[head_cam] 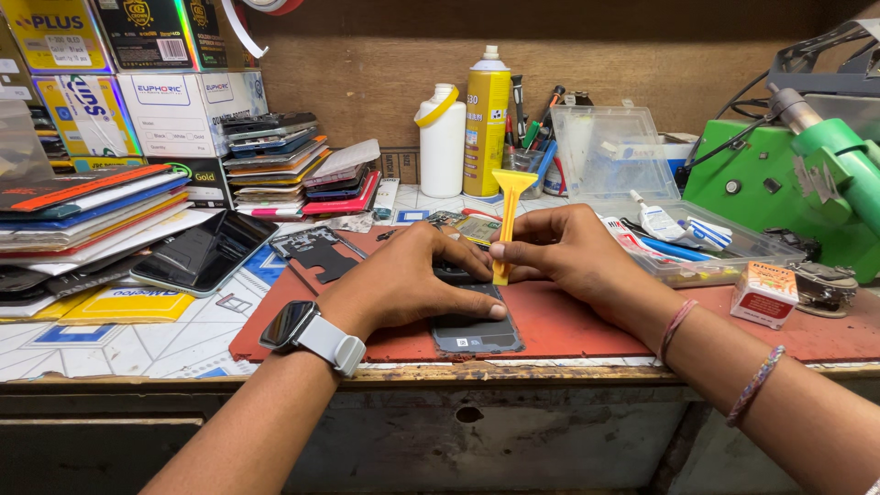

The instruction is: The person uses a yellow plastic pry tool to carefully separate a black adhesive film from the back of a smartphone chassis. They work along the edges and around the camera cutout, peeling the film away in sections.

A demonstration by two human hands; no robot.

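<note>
Much of the dark phone (477,325) lies hidden under the left hand (408,280), which presses flat on it with fingers spread and the thumb laid along its right edge; only the lower part of the phone shows, resting on the red mat (568,325) near the front edge of the bench. The right hand (564,252) is closed narrow around one yellow plastic pry tool (507,215), pinched between thumb and fingers, held upright with its wide end up and its lower tip at the phone's upper right edge; whether the tip is under the edge cannot be made out. A smartwatch (293,325) sits on the left wrist, and two thread bands (674,325) show on the right forearm.

One dark phone frame part (316,252) lies on the mat to the left. Behind the hands stand one white bottle (442,142) and one yellow spray can (486,119), side by side. One clear plastic box (623,156) stands open to the right, its contents jumbled and hard to count. A green machine (779,183) is cut off by the right edge. At left, two stacks of phones and flat packets (275,160) are too layered to count, and a large dark screen (202,252) lies tilted beside them. One small red and white box (763,295) sits on the mat at right
</note>
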